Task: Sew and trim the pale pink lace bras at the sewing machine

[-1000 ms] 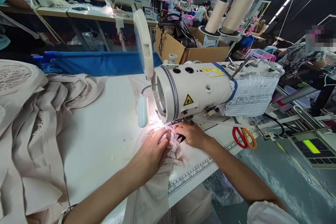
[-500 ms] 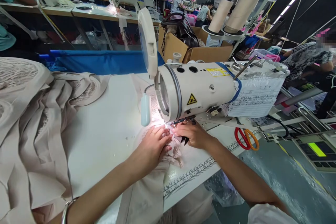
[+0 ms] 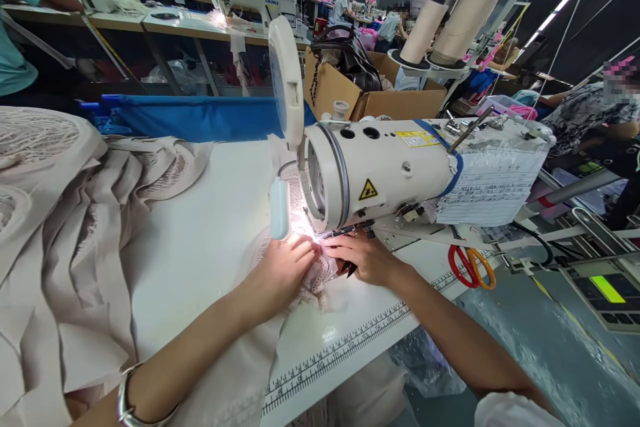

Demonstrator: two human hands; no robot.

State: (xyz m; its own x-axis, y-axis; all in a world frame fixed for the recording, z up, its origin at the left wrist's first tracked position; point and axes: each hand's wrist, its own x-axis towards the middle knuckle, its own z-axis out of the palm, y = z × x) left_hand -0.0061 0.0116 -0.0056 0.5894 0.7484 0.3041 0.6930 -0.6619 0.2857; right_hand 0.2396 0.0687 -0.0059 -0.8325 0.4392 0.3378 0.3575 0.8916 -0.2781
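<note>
Under the lit needle area of the white sewing machine (image 3: 380,167) lies pale pink lace-edged fabric (image 3: 316,275). My left hand (image 3: 287,270) presses on this fabric left of the needle, its fingers curled and gathering the cloth. From the right, my right hand (image 3: 367,257) reaches under the machine head with fingers stretched to the fabric near the needle. Tucked beneath its palm are small dark thread snips (image 3: 350,271), their pointed tips sticking out. The presser foot and needle are mostly hidden by glare and my fingers. Plain cloth hangs down below my left forearm.
Stacked beige fabric pieces (image 3: 75,233) cover the table's left side. Red and orange-handled scissors (image 3: 473,267) hang at the right edge, beside a control panel (image 3: 607,290). A cardboard box (image 3: 400,103) and thread cones (image 3: 424,30) stand behind. A ruler strip (image 3: 345,350) lines the front edge.
My left hand has shifted slightly left, its fingers more curled in. The fabric has turned and swung left, baring more of the ruler. My right hand stays near the needle.
</note>
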